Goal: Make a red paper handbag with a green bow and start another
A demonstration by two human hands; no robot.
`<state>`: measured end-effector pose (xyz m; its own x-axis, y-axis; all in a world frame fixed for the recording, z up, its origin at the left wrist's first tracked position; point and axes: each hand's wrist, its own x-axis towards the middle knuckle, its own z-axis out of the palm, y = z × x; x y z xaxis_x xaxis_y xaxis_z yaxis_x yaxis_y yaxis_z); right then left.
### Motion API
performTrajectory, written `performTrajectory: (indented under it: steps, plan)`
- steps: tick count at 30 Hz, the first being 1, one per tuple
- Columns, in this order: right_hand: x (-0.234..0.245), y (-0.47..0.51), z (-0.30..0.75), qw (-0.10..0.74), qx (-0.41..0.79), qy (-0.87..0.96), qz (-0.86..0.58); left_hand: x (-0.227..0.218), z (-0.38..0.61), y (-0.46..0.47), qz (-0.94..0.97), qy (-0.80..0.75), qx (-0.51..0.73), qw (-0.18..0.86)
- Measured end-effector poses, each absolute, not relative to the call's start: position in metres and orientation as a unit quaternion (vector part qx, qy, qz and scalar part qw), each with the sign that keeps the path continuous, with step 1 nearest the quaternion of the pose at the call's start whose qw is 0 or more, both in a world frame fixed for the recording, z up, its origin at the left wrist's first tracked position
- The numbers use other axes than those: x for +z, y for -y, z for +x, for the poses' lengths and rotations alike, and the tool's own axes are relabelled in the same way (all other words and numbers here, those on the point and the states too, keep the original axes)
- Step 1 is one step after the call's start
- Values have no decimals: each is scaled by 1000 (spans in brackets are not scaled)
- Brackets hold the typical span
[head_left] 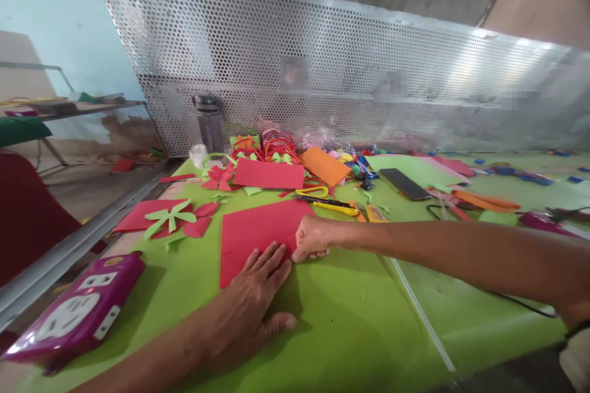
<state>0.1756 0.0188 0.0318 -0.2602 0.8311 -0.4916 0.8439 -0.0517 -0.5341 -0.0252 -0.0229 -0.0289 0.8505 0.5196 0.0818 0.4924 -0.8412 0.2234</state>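
A folded-looking sheet of red paper (258, 233) lies on the green table cover. My left hand (258, 288) rests flat on its lower part, fingers stretched out and thumb spread to the side. At the sheet's right edge, my right hand (311, 238) is curled closed, its thumb pressed to the paper's edge; the inside of the fist is hidden. Just beyond the sheet are yellow-handled scissors (313, 191) and a yellow and black cutter knife (334, 206). A second red paper piece (269, 174) lies behind them.
A purple power strip (80, 307) stands at the left edge. Cut paper flowers (170, 218) lie above it. An orange paper (325, 164), a phone (404, 184) and a bottle (208, 123) sit farther back. A perforated metal panel (249, 49) borders the table's far side.
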Motion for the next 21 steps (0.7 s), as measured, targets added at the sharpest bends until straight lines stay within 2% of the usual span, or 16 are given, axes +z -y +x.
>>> performTrajectory:
  steps: [13, 21]
  plan:
    - [24, -18, 224, -1, -378, -659, 650, -30, -28, 24, 960, -261, 67, 75]
    - [21, -18, 241, 46, -316, -653, 687, -37, -30, 23, 960, -253, 103, 61]
